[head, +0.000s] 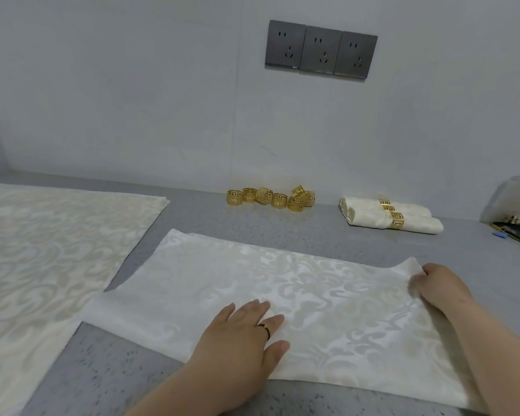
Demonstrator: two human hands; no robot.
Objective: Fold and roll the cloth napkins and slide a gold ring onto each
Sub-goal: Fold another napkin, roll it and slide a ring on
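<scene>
**A:** How do the fingers stand?

**B:** The fingers (260, 310) of the left hand (240, 334) lie straight and spread. They press flat on the folded napkin (312, 295) near its 6 o'clock edge and grip nothing. On the right hand (445, 285) the fingers (427, 270) curl round the napkin's 2 o'clock corner and pinch it, so the cloth lifts a little there.

**A:** And the napkin itself?

**B:** It lies in the middle of the desk (252, 229) as a long band, folded but not yet rolled.

**A:** So which step is this?

**B:** The folding, I'd say. Either the last fold is being squared up, or the right end is about to be turned in.

**A:** What does the next move call for?

**B:** The left palm has to pin the cloth while the right hand carries its corner over toward 9 o'clock, keeping the edges matched. The weave looks smooth, so the layers may slide if the pressure eases.

**A:** What's further out?

**B:** The loose gold rings (270, 199) cluster at 12 o'clock against the wall. At 1 o'clock lie the rolled napkins (415, 219), each with a ring on it. At 9 o'clock the spread napkins (42, 250) lie flat, not yet folded.
</scene>
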